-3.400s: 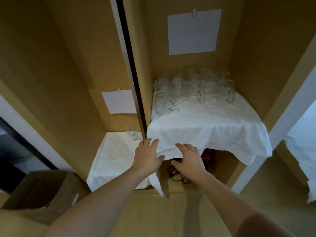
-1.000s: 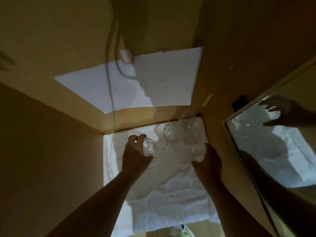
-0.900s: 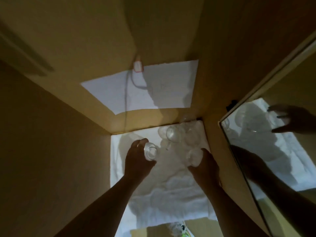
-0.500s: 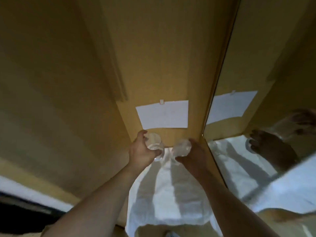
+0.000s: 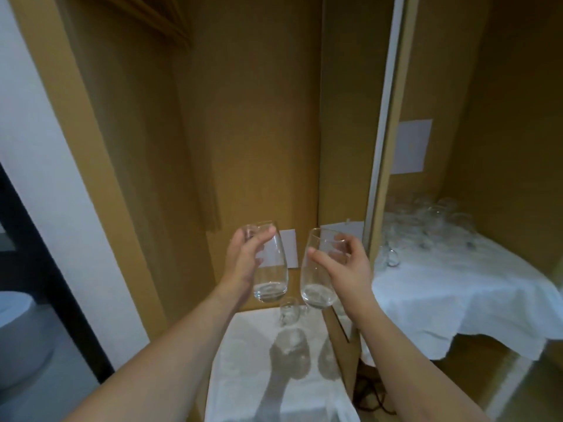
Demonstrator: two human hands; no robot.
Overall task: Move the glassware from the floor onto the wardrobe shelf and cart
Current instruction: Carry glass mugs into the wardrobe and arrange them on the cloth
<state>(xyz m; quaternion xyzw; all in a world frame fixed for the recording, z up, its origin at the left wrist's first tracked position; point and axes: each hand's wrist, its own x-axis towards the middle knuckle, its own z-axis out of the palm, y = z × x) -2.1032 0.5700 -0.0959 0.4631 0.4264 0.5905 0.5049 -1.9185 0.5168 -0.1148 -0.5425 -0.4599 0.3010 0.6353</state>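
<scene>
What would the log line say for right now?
left hand: holds glass | right hand: holds second glass | both upright, lifted above floor cloth | shelf: many glasses

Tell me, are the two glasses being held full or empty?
Empty. Both the left glass and right glass look clear through, with no liquid visible at their bases.

— What is in the hands?
— The left hand (image 5: pixel 242 263) holds a glass (image 5: pixel 271 269). The right hand (image 5: pixel 345 269) holds another glass (image 5: pixel 316 278).
— What is below?
— A small glass (image 5: pixel 288 310) on a white cloth (image 5: pixel 243 376).
</scene>
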